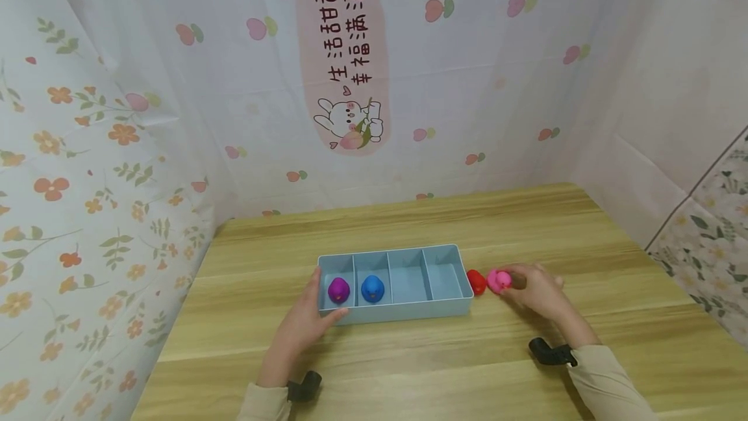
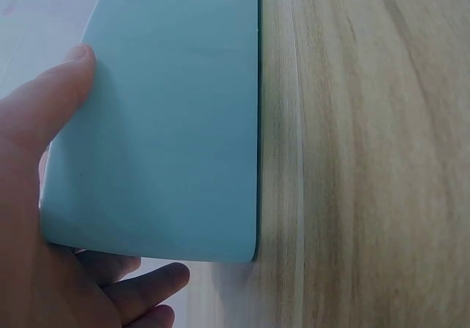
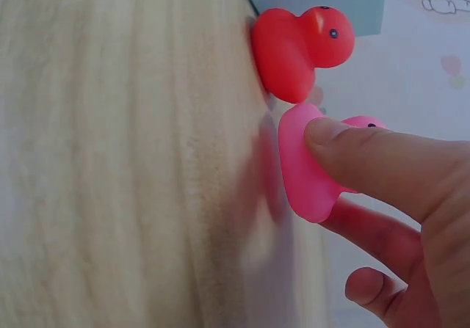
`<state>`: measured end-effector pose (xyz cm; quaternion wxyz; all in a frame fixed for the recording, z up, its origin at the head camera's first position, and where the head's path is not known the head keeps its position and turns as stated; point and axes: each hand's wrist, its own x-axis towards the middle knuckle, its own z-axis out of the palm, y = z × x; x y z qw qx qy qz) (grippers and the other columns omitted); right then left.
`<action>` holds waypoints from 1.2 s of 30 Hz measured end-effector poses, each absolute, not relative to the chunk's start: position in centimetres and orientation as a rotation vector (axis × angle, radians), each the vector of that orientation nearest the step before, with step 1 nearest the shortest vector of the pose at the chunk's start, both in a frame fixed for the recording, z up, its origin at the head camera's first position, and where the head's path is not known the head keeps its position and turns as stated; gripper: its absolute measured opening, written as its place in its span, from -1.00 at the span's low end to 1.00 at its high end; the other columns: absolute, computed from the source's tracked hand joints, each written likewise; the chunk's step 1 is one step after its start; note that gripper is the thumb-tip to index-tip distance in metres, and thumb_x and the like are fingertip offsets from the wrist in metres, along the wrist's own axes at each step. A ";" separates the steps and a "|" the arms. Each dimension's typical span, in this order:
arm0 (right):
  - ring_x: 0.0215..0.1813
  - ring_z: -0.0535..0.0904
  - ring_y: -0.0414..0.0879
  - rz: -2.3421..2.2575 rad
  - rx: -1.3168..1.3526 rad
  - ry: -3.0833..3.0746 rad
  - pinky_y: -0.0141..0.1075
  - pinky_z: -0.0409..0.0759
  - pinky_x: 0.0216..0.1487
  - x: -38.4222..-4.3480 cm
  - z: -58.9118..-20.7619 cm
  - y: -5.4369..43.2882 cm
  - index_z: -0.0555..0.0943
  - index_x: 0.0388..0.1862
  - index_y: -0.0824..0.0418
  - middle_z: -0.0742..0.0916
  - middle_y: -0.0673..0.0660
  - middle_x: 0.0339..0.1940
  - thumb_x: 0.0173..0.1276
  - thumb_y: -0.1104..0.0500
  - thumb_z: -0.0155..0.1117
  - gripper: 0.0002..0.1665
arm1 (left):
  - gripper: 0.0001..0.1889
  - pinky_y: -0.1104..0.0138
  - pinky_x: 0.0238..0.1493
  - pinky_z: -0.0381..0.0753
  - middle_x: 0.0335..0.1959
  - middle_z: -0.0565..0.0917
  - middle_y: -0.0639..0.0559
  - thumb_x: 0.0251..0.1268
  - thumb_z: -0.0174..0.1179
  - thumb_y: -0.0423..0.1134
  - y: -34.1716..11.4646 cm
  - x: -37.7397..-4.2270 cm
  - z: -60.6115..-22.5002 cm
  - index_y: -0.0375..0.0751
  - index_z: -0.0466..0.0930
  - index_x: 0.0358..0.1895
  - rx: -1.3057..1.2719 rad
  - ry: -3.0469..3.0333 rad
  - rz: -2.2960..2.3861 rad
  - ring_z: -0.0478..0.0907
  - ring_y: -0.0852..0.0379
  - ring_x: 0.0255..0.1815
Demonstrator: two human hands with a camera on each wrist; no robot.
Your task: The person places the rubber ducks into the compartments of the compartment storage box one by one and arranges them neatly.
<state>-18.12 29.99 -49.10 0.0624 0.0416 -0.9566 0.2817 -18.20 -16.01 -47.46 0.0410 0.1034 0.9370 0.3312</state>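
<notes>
A light blue box with four compartments point(image 1: 403, 311) stands on the table. My left hand point(image 1: 302, 320) grips its left end, the thumb point(image 2: 62, 89) at the rim of the front wall and the fingers around the end wall. A purple rubber duck point(image 1: 339, 290) sits in the leftmost compartment, and a blue rubber duck point(image 1: 373, 289) in the one beside it. To the right of the box, my right hand point(image 1: 540, 292) pinches a pink rubber duck point(image 3: 308, 166) between thumb and fingers, seemingly just off the table. Beside it a red rubber duck point(image 3: 290, 53) stands close to the box's right end.
The wood-grain table point(image 1: 403, 369) reaches back to a hanging printed cloth point(image 1: 251, 102). Another floral cloth point(image 1: 87, 180) hangs along the left side. A black strap mount sits on each wrist, such as the right wrist mount point(image 1: 549, 351).
</notes>
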 end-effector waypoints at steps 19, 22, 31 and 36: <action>-0.08 0.45 0.13 0.804 0.151 -2.861 -0.01 0.04 -0.22 -18.3 -45.9 29.1 0.67 -0.05 0.23 0.72 0.28 -0.03 0.05 0.14 0.50 -0.55 | 0.11 -0.09 0.42 0.17 0.53 0.02 -0.25 0.11 0.26 0.24 -16.0 -18.2 -47.3 -0.24 -0.21 0.53 0.300 2.865 1.025 0.09 -0.25 0.48; -0.10 0.45 0.13 0.798 0.167 -2.843 -0.04 0.04 -0.25 -18.3 -45.3 28.8 0.67 -0.07 0.23 0.72 0.28 -0.05 0.04 0.14 0.50 -0.57 | 0.11 -0.09 0.42 0.17 0.53 0.03 -0.25 0.12 0.26 0.24 -16.0 -18.2 -47.4 -0.24 -0.21 0.53 0.301 2.864 1.025 0.09 -0.25 0.48; -0.05 0.45 0.14 0.766 0.184 -2.821 -0.04 0.07 -0.26 -18.2 -43.9 27.5 0.67 -0.05 0.21 0.71 0.28 -0.03 0.05 0.11 0.51 -0.54 | 0.12 -0.10 0.41 0.17 0.52 0.03 -0.28 0.11 0.26 0.24 -16.0 -18.2 -47.4 -0.27 -0.20 0.53 0.328 2.867 1.038 0.10 -0.27 0.47; 0.12 0.41 0.34 0.831 0.215 -2.792 0.31 0.10 -0.10 -18.3 -43.3 26.3 0.68 -0.07 0.22 0.69 0.31 0.01 0.04 0.11 0.52 -0.55 | 0.11 -0.08 0.42 0.18 0.53 0.03 -0.25 0.12 0.24 0.25 -16.1 -18.1 -47.6 -0.25 -0.21 0.53 0.313 2.869 1.023 0.11 -0.25 0.47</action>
